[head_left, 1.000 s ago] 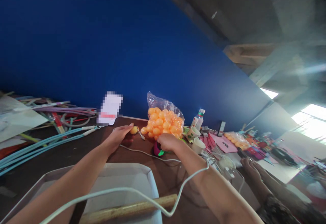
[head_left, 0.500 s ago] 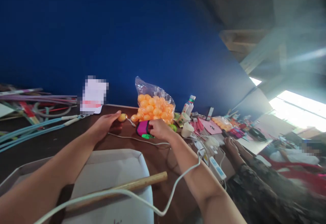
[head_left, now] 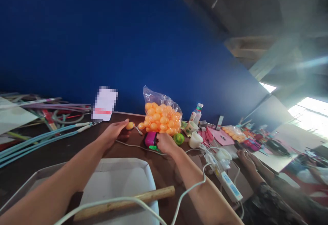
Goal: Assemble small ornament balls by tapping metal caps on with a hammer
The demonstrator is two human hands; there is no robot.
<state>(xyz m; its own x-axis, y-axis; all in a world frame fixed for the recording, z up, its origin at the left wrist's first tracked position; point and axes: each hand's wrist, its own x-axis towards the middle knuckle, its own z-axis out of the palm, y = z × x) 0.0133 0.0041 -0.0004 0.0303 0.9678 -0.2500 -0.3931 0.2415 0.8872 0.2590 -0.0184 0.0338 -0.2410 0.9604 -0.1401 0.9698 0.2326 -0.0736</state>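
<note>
At far left, note a bundle of pale blue tubes (head_left: 38,139) lying on the dark brown table (head_left: 164,170). In the near foreground, find a grey tray (head_left: 33,180) with a wooden stick (head_left: 123,202) lying over its near right part. Past the tray, locate the left hand (head_left: 115,133), fingers clenched in a pinch on a small orange ball (head_left: 130,125): ball at the fingertips, thumb beneath. Just right of it, see a clear bag of orange balls (head_left: 161,117) standing near the table's far edge, in front of the blue wall (head_left: 102,40). Directly before the bag, find a magenta device (head_left: 150,139) with a green part, low on the table, grasped at its right end by the curled fingers of the right hand (head_left: 166,143). Trace a white cable (head_left: 189,189) draped over the right forearm. Further right, in order: a green round object (head_left: 178,138), a white cup (head_left: 195,140), a bottle (head_left: 196,113) behind it, a white power strip (head_left: 229,185), another person's hand (head_left: 246,158) resting flat on the table, and a bright window (head_left: 312,112) at far right.
</note>
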